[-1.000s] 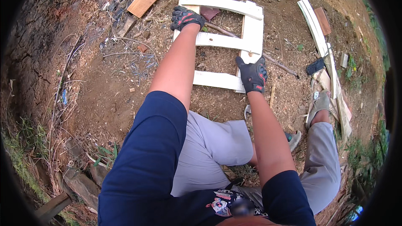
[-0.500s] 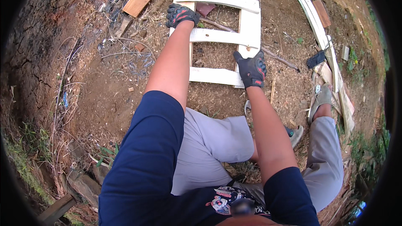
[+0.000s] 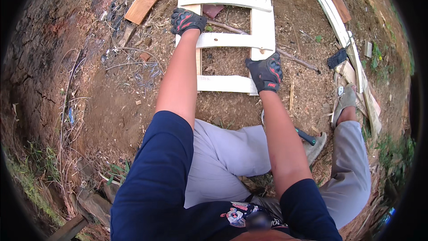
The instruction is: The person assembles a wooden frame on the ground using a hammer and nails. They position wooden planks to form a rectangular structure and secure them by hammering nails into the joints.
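A ladder-like wooden frame (image 3: 229, 40) lies on the ground in front of me, with pale slats across two side rails. My left hand (image 3: 187, 21), in a black glove with red trim, is closed over the left rail between the top and middle slats. On the right rail, below the middle slat, my gloved right hand (image 3: 266, 71) is closed too, thumb toward the inside of the frame. Both hands' fingertips are partly hidden. Under my right forearm lies a tool with a dark handle (image 3: 306, 136); the arm covers its middle.
A reddish wood block (image 3: 142, 6) rests at the far left. Long pale boards (image 3: 332, 15), a brown block (image 3: 340, 7) and a black item (image 3: 337, 58) lie at the right, near my foot (image 3: 345, 102). A thin stick (image 3: 298, 59) passes beneath the frame.
The whole view has shifted slightly, and the frame sits a little further left in it along with the ground. Both hands keep their hold. More of the tool's dark handle shows.
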Demonstrator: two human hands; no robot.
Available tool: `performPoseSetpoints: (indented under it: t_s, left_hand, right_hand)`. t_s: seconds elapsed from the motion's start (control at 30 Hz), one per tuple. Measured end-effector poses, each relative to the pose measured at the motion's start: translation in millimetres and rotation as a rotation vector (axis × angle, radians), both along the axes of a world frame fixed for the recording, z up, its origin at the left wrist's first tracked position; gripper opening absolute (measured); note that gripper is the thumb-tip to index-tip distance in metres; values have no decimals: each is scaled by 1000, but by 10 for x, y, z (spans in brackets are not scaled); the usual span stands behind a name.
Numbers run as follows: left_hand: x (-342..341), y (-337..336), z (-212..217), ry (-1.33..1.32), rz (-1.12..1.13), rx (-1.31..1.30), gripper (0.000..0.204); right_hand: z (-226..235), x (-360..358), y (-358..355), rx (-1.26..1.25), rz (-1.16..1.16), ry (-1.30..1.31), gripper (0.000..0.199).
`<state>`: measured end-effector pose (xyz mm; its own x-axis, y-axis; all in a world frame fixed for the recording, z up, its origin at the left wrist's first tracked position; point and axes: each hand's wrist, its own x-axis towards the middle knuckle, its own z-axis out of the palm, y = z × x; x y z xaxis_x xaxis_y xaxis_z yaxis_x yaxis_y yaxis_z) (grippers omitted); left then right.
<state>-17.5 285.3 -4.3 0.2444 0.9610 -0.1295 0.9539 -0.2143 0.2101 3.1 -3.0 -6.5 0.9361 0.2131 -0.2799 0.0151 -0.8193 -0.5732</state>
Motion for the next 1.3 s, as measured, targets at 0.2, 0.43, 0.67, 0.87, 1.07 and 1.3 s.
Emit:
performPoseSetpoints:
  t_s: [0.2,0.43,0.67,0.87,1.07,1.3]
  left_hand:
    - [39,6,-6,25,-14,-34,121]
    - [-19,145,-127,15,-58,19,106]
    - [16,155,-155,23,-91,17,105]
    - [-55,239,-205,110,-93,34,124]
    - [-51,127,-103,123,-86,-104,138]
    - [-39,66,-58,95,-61,-145,136]
  right_hand:
    - [-104,17,-8,-33,-13,-36,78]
    - [-122,-1,42,-68,-25,-11,77]
    - [-120,10,26,-75,13,-39,73]
    - [-231,-23,28,-27,57,-75,72]
    - [-196,-19,21,-20,23,-42,72]
    - [-58,-37,34,-49,7,-34,73]
